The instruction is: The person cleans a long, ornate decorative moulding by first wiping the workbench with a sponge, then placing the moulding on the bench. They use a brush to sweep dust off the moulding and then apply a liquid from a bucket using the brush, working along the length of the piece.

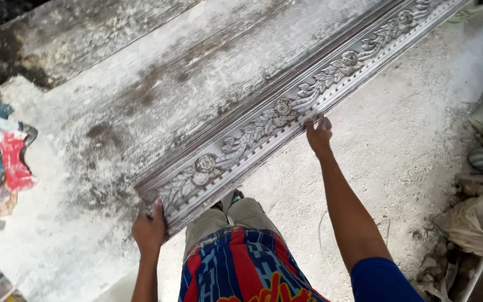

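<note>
Left hand (149, 228) clamped the near end of the ornate moulding strip (286, 112), fingers curled around that corner. Right hand (319, 134) pinched its near edge about midway along. Strip's long axis ran from the left hand up and right, past the right hand. Strip lay on the white-dusted slab (157, 84), along the slab's near edge.

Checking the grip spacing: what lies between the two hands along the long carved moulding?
In the head view, only the grey moulding's flower-and-leaf relief runs between the left hand and right hand; nothing rests on it.
</note>
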A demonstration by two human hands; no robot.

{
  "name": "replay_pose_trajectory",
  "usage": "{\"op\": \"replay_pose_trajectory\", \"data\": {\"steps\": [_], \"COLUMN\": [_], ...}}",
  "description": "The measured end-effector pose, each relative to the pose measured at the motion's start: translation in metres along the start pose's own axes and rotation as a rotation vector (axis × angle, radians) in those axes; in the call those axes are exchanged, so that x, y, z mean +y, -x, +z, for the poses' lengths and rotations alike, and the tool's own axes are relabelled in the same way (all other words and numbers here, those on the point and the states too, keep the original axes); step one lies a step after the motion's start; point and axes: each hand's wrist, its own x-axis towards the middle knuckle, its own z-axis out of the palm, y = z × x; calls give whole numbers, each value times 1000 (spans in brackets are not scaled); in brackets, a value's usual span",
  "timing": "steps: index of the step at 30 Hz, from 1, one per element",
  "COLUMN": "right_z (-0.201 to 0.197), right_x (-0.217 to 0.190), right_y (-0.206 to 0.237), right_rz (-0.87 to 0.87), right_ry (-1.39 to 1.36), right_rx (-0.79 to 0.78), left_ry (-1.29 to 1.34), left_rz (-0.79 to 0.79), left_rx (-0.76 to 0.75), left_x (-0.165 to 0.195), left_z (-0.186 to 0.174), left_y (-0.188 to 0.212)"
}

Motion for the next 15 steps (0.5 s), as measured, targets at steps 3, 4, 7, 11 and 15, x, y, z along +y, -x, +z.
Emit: {"op": "replay_pose_trajectory", "data": {"steps": [3,4,7,11,15], "right_z": [26,34,48,55,54], "right_x": [-14,-18,-27,-38,-52], "right_y": [13,17,26,32,33], "right_rz": [-60,-72,-24,6,28], "right_ry": [-423,-655,-645,-506,-502], "right_rx": [-23,-34,-52,-57,-141], "left_ry": [-51,-17,102,56,213], "left_rz": [-51,-85,-194,-106,-155], "left_rx": [-35,-58,-120,-5,-9], "left_x": [9,11,13,13,12], "left_z": [-4,-6,-11,-8,-8], "left_y": [-2,-1,1,-4,-11]}}
